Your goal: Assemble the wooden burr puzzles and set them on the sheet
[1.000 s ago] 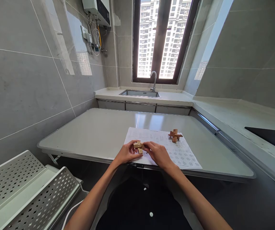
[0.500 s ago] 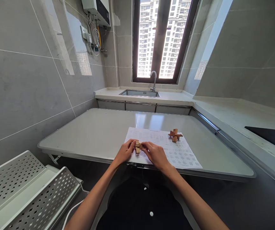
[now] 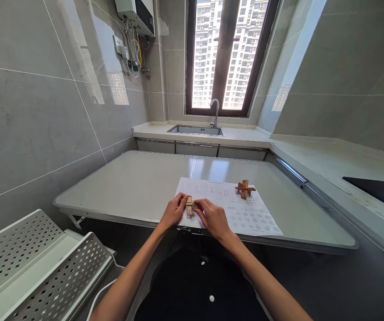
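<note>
Between my hands, just over the near left part of a printed sheet point(image 3: 208, 186), is a light wooden burr puzzle point(image 3: 189, 210) made of crossed bars. My left hand point(image 3: 174, 210) pinches its left side with thumb and finger. From the right, my right hand point(image 3: 213, 217) has its fingertips closed on the puzzle's right end. Parts of the puzzle are covered by my fingers. A second, darker wooden burr puzzle point(image 3: 245, 189) stands assembled on the sheet's far right corner, apart from both hands.
The sheet, printed with rows of small drawings, lies on a pale folding table point(image 3: 128, 187). Behind it are a counter with a sink point(image 3: 195, 129) and a faucet point(image 3: 215, 111). Perforated metal racks point(image 3: 68, 276) stand at lower left.
The puzzle in my hands has shifted slightly left and turned a little. My right hand has moved slightly left with it. The darker puzzle stays in place.
</note>
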`<state>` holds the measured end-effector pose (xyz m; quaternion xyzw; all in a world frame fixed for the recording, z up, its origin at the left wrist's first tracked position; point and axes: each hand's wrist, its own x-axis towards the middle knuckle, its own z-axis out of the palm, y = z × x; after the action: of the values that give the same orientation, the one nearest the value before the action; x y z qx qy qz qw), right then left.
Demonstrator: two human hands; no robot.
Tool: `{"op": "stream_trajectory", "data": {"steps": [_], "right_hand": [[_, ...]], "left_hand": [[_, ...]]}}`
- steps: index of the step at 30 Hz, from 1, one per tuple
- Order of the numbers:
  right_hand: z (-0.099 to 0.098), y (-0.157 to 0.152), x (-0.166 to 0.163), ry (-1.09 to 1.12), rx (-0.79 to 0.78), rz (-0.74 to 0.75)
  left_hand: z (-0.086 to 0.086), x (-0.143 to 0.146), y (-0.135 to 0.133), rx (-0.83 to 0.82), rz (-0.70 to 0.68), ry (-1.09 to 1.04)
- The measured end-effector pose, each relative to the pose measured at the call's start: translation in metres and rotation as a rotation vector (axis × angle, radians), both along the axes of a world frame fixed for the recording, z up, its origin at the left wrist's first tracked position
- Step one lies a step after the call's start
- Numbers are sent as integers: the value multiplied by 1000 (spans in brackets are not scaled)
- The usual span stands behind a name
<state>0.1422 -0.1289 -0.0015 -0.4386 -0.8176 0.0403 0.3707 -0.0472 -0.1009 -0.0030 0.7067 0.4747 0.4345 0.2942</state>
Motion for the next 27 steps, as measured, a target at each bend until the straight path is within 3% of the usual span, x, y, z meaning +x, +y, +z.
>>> {"op": "stream_trajectory", "data": {"steps": [6,14,21,27], "right_hand": [[0,-1,3,86,-57,40],[1,9,17,286,-215,71],[5,9,22,222,-198,193],[7,5,20,310,-236,205]], "left_hand": [[5,6,-6,59,-24,69],[13,5,-16,-35,-189,42],[12,5,-14,9,-213,109],[15,7,-17,53,-229,118]]}}
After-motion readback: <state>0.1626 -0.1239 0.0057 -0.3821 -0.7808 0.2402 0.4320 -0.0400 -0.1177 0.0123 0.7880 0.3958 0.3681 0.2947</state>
